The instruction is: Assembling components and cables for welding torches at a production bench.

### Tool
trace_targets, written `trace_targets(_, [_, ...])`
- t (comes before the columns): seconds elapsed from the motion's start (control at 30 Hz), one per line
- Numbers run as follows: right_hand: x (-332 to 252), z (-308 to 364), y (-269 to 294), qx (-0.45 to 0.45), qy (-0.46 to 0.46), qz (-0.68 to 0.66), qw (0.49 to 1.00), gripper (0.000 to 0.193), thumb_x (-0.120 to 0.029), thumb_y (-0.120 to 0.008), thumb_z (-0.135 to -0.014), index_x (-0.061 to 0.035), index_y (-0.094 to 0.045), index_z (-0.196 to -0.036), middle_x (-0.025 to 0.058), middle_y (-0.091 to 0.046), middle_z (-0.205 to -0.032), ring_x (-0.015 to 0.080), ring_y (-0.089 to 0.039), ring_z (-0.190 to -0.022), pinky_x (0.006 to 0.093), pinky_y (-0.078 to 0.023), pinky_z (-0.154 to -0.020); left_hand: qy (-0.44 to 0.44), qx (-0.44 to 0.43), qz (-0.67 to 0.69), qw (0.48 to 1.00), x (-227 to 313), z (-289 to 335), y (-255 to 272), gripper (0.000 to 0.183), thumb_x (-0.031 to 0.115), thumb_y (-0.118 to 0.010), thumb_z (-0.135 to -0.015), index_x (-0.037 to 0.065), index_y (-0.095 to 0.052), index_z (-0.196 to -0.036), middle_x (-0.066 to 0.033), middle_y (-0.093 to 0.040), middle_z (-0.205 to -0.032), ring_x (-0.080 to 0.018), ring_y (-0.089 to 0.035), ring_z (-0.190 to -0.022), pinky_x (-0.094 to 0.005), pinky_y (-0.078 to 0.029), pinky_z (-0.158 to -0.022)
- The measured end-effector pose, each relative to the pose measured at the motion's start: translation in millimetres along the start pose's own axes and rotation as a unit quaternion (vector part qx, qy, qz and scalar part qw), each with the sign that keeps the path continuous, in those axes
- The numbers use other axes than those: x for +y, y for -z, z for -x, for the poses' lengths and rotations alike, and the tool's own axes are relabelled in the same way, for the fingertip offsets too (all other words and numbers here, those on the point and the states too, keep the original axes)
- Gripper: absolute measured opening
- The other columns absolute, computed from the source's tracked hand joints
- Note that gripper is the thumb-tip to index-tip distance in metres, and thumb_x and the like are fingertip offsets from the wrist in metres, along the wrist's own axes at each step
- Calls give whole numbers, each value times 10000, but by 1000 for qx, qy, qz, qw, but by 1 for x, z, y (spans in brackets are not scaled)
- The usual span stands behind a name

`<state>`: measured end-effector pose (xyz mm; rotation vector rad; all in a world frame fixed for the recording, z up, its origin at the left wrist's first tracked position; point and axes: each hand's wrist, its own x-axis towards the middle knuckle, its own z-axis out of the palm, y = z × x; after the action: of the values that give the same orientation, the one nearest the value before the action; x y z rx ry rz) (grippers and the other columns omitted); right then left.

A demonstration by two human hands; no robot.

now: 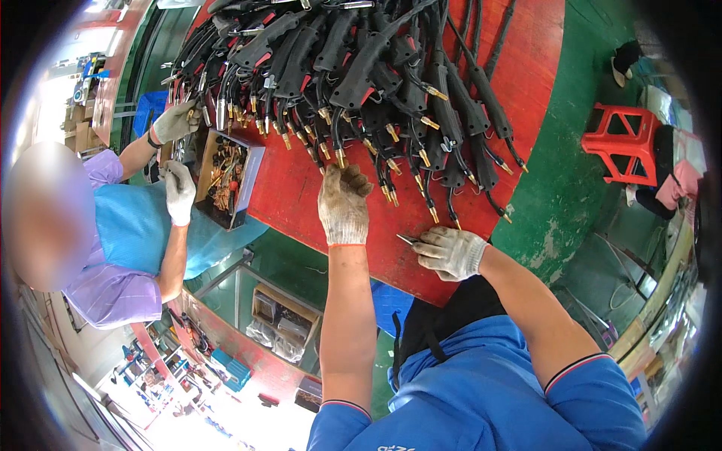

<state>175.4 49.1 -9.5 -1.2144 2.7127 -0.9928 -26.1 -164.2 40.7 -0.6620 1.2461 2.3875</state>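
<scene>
A large pile of black welding torches [361, 75] with bent necks and brass tips lies across the red table. My left hand [344, 207], in a soiled white work glove, has its fingers curled at the brass tip [341, 158] of one torch at the pile's near edge. The pinch itself is partly covered by the glove. To the right, close to the table's near edge, my right hand [451, 253] is gloved too and closed around a small metal tool [407, 239]. Only its narrow end sticks out to the left, so its kind does not show.
At the left, a co-worker's two gloved hands [179, 192] are beside a box [207, 169] of small copper-coloured parts. The red table [286, 218] ends in front of me. A red plastic stool [623, 143] stands on the green floor to the right.
</scene>
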Motion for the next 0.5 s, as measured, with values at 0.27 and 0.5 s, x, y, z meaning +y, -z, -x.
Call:
trace_targets(0.27, [2, 7, -1, -2, -3, -1, 1000, 598, -284, -879, -677, -102, -682, -1211, 120, -643, -1458, 358, -647, -1320, 517, -531, -1169, -242, 233, -589, 735, -38, 42, 55, 281, 245, -683, -1088, 5, -734, -1225, -207, -735, -1216, -353, -744, -1023, -459, -628, -916])
trace_targets(0.5, [0, 0, -2, -18, -1, 0, 1000, 644, -308, -898, -664, -117, -681, -1239, 111, -644, -1452, 348, -641, -1329, 518, -526, -1169, -394, 131, -761, 498, -73, 57, 96, 391, 211, -709, -994, 18, -665, -1332, -232, -598, -1486, -479, -551, -1385, -609, -461, -1169])
